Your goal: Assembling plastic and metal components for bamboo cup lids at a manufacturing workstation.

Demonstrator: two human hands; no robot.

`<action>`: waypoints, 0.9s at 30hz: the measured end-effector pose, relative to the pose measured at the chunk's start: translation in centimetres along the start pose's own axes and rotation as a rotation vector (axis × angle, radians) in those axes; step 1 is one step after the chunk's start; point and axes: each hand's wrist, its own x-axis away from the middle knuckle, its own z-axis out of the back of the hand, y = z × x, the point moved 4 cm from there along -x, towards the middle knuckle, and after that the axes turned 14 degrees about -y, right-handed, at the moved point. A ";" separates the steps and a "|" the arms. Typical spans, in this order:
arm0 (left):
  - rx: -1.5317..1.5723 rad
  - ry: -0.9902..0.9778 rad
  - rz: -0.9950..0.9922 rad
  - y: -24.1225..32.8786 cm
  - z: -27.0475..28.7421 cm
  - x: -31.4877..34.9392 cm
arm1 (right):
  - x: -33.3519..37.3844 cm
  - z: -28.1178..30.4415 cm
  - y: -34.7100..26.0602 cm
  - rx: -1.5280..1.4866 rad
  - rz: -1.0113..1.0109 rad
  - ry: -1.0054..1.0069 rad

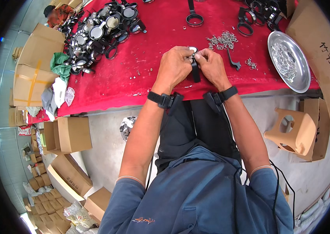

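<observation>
Black part [196, 74] at red-clothed table [122, 87], cardboard boxes [76, 134] around grey floor [104, 156].

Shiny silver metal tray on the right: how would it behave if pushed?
The tray probably stays stiff, its wall looking like formed metal. It may drag against the red cloth beneath. The loose, small silver metal pieces heaped inside could slide or rattle.

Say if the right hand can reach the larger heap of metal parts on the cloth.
Probably yes: nothing visible blocks the right hand from that metal heap, though busy with a black part.
</observation>
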 end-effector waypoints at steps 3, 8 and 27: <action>0.014 0.051 -0.035 0.1 0.1 0.4 | 0.3 0.5 -0.2 -0.062 0.056 -0.118; 0.019 0.112 -0.021 -0.3 -0.4 1.2 | 0.9 0.9 -0.5 -0.215 -0.016 -0.252; -0.036 0.031 -0.010 0.0 0.0 1.2 | 1.1 0.3 -0.4 -0.155 0.018 -0.108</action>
